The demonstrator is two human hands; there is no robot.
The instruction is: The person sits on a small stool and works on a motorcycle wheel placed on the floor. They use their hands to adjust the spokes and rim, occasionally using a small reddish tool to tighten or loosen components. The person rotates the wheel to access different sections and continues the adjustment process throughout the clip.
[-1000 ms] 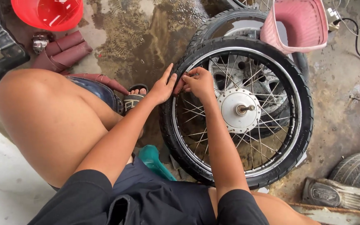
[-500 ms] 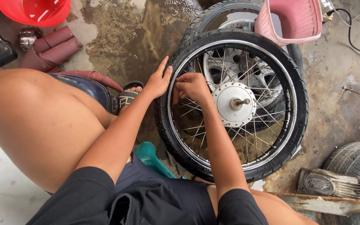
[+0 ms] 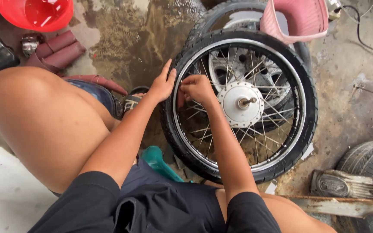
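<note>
Wet floor, wheel (image 3: 281, 142) under right hand (image 3: 197, 88)

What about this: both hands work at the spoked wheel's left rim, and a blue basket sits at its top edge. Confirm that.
Not quite: the basket at the top edge is pink, not blue, as the head view shows. The rest holds: left hand and right hand are at the spoked wheel's left rim.

There are two hands: the left hand (image 3: 162, 84) and the right hand (image 3: 197, 88), both at the left edge of one spoked wheel (image 3: 240, 105). One more wheel (image 3: 234, 19) lies under it on the far side. One tyre (image 3: 370, 162) shows at the right edge. There is one pink basket (image 3: 301, 19) far right, one red bowl (image 3: 37, 13) far left, and two dark red tubes (image 3: 59, 49) near the bowl.
</note>
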